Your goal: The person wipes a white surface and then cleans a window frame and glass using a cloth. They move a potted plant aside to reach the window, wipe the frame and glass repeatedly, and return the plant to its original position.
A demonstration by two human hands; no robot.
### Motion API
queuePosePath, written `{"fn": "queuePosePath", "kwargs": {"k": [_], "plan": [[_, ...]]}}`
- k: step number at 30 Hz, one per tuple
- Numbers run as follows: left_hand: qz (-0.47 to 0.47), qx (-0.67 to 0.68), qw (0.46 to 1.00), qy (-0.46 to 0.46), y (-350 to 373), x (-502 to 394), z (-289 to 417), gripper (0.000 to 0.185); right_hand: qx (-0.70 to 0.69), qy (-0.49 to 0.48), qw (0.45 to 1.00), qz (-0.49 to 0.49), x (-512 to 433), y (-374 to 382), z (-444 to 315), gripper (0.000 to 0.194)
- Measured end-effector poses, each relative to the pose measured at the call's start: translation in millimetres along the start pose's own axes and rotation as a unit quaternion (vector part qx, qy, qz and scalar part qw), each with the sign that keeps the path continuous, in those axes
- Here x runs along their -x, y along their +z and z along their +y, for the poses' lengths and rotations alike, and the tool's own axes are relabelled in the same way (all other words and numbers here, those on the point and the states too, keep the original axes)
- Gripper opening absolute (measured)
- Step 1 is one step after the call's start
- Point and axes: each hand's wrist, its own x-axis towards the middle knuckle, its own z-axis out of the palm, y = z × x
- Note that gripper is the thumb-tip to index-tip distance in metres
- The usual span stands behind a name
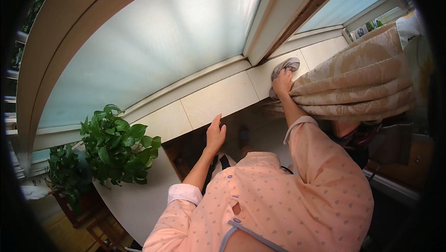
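Observation:
My right hand (283, 82) presses a bunched grey cloth (286, 64) onto the cream tiled window sill (220, 99), close to the foot of the window post. A beige patterned curtain (359, 74) hangs just right of that hand and touches my wrist area. Nothing is in my left hand (216, 134), which hovers by the sill's front edge with its fingers slightly apart. Frosted window panes (156, 39) rise behind the sill.
Leafy potted plants (118, 144) stand at the left, beside a pale tabletop (129, 199). A wooden rack (106, 229) is below them. The window post (278, 18) meets the sill near the cloth. Dark red objects (366, 137) lie under the curtain.

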Motion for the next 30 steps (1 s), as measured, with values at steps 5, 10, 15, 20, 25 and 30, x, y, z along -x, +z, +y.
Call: {"fn": "queuePosePath", "kwargs": {"k": [5, 10, 15, 20, 25, 30], "plan": [[0.004, 0.037, 0.999, -0.039, -1, -10, 4, 0.042, 0.082, -0.093, 0.99, 0.067, 45, 27, -25, 0.021], [-0.013, 0.112, 0.987, -0.116, -9, -14, -17, 0.04, -0.007, -0.203, 0.979, 0.005, 127, 11, -75, 0.025], [0.017, 0.24, 0.954, -0.177, -32, -10, -34, 0.043, -0.36, -0.14, 0.875, -0.292, 167, -27, -121, 0.06], [0.013, 0.41, 0.9, -0.145, -97, -3, 18, 0.041, -0.653, -0.065, 0.603, -0.453, 179, -73, -159, 0.07], [0.036, 0.377, 0.925, -0.038, -140, 11, 56, 0.032, -0.727, -0.067, 0.458, -0.507, 176, -121, -183, 0.06], [0.105, 0.19, 0.976, 0.024, -176, 17, 75, 0.025, -0.791, -0.067, 0.36, -0.49, 177, -153, -194, 0.055]]}}
